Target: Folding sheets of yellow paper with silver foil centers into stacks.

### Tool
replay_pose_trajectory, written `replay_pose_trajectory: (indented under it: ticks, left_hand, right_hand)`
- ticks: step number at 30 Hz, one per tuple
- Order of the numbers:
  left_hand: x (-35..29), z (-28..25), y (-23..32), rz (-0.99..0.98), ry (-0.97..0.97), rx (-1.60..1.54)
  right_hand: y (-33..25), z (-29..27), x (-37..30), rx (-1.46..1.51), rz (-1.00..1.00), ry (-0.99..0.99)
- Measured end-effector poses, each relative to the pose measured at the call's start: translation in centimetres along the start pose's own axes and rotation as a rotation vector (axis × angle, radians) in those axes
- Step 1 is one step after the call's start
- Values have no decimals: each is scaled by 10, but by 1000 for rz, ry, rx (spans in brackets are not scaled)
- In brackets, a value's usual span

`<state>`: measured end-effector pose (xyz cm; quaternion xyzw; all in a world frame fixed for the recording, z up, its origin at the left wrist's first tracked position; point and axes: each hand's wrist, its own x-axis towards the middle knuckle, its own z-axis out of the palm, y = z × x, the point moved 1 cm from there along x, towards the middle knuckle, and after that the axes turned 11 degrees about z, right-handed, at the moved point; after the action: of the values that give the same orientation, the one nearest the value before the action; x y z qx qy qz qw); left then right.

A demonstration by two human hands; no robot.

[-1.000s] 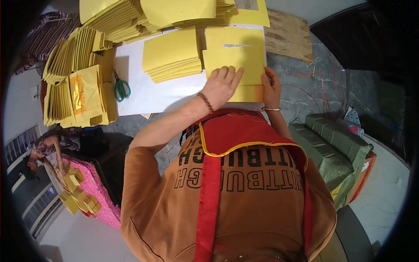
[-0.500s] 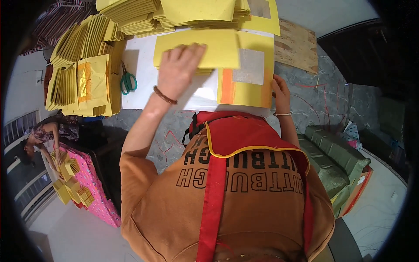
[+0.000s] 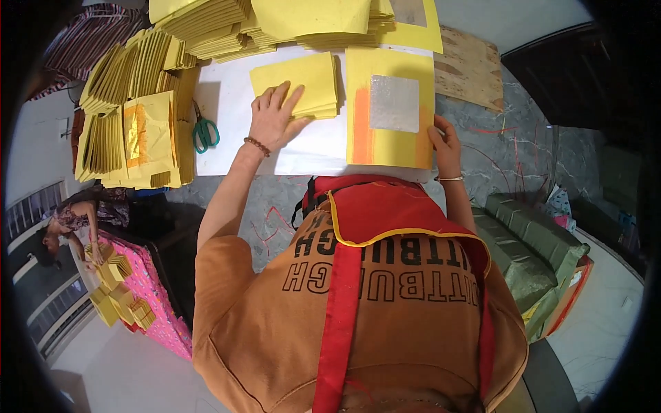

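My left hand (image 3: 273, 121) lies with fingers spread on a small pile of folded yellow paper (image 3: 306, 77) at the middle of the white table. To its right lies a flat yellow paper sheet (image 3: 392, 62) with a silver square (image 3: 394, 103) and orange bands on it. My right hand (image 3: 446, 143) is at the right edge of this sheet, its fingers bent and closed on the edge; the fingertips are partly hidden. Green-handled scissors (image 3: 205, 133) lie left of my left hand.
Stacks of folded yellow papers (image 3: 103, 143) stand along the table's left side, and more yellow stacks (image 3: 206, 31) along its far side. A wooden board (image 3: 471, 69) and a green sofa (image 3: 513, 248) are at the right. Far left, another person works at a pink-covered table (image 3: 155, 289).
My left hand has let a folded yellow paper down onto the small pile, uncovering the silver square. My right hand stays at the sheet's edge.
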<state>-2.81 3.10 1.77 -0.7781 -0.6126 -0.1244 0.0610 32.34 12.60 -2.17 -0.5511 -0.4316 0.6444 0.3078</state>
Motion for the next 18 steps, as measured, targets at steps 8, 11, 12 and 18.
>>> replay_pose_trajectory:
  ticks: [8,11,12,18]
  left_hand:
    - [10,-16,-9,125,-151,68]
    - [20,-28,-11,159,-106,52]
    - [23,-30,-12,169,-100,59]
    - [43,-50,19,231,56,52]
  right_hand:
    - [-8,1,9,-256,-271,88]
    - [-9,3,4,-268,-256,72]
    - [-6,2,5,-230,-256,53]
    - [-15,12,-4,-72,-133,3]
